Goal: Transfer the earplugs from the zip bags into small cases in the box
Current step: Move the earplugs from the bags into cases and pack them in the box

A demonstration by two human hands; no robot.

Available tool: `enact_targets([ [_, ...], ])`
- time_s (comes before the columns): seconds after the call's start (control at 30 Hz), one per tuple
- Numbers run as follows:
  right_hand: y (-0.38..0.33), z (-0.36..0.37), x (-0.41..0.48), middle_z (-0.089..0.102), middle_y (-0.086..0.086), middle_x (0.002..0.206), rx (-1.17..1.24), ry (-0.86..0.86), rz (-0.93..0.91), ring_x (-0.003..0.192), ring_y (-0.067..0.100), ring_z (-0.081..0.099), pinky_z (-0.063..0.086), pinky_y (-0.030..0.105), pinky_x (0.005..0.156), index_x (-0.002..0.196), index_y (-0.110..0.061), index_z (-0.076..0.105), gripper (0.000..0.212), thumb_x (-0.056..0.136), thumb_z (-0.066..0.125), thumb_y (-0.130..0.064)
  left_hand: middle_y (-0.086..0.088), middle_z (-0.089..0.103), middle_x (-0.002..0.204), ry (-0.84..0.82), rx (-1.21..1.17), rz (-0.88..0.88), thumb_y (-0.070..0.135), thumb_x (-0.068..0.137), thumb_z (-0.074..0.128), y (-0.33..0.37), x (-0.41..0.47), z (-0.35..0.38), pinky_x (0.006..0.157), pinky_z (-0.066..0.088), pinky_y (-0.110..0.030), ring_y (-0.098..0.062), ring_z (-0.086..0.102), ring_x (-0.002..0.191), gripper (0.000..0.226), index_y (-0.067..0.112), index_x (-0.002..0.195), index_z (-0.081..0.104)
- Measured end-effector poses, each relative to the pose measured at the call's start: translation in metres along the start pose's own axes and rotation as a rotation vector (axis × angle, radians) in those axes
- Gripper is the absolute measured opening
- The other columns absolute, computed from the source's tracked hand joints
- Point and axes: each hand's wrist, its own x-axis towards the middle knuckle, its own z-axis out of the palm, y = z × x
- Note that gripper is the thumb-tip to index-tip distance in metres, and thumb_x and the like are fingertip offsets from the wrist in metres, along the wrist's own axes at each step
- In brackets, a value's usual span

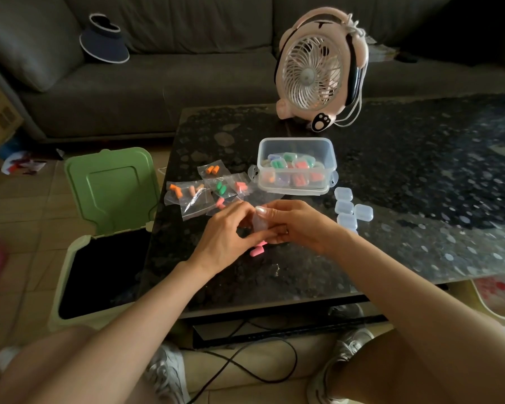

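Behind the box (331, 157), a pink fan (312, 72).

A home living room: grey sofa (164, 83) behind a dark coffee table (420, 176)

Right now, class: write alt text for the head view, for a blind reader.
A left hand and right hand hold a small clear item over pink earplugs on a table. Zip bags of earplugs, a box of filled cases and empty cases lie nearby.

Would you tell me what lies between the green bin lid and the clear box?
In the head view, zip bags of orange, green and pink earplugs lie on the table between the bin lid and the box.
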Motion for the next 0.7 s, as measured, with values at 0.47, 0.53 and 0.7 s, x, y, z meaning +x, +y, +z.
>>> enact_targets([
  [0.47,0.0027,0.0038,-0.0004,0.068,0.013,0.088,-0.029,0.045,-0.011,0.076,0.022,0.067,0.057,0.029,0.072,0.111,-0.002,0.059,0.033,0.084,0.067,-0.020,0.003,0.060,0.094,-0.023,-0.037,-0.074,0.009,0.073,0.076,0.0015,0.0000,-0.0005,0.081,0.053,-0.038,-0.014,0.060,0.088,0.029,0.008,0.097,0.059],
  [0.53,0.0024,0.0049,-0.0004,0.067,0.015,0.090,-0.034,0.054,-0.006,0.077,0.022,0.066,0.057,0.028,0.071,0.112,-0.001,0.059,0.035,0.084,0.067,-0.019,0.004,0.060,0.093,-0.023,-0.048,-0.084,0.007,0.073,0.075,0.0012,-0.0008,0.0006,0.080,0.053,-0.040,-0.014,0.060,0.086,0.029,0.008,0.096,0.059],
  [0.7,-0.0001,0.0038,-0.0008,0.068,0.014,0.088,-0.014,0.054,-0.002,0.073,0.019,0.067,0.056,0.026,0.066,0.111,-0.002,0.061,0.030,0.086,0.065,-0.019,0.015,0.058,0.093,-0.022,-0.131,-0.123,0.014,0.072,0.079,-0.0011,-0.0006,0.0015,0.090,0.052,-0.043,-0.009,0.064,0.091,0.034,0.010,0.097,0.057],
])
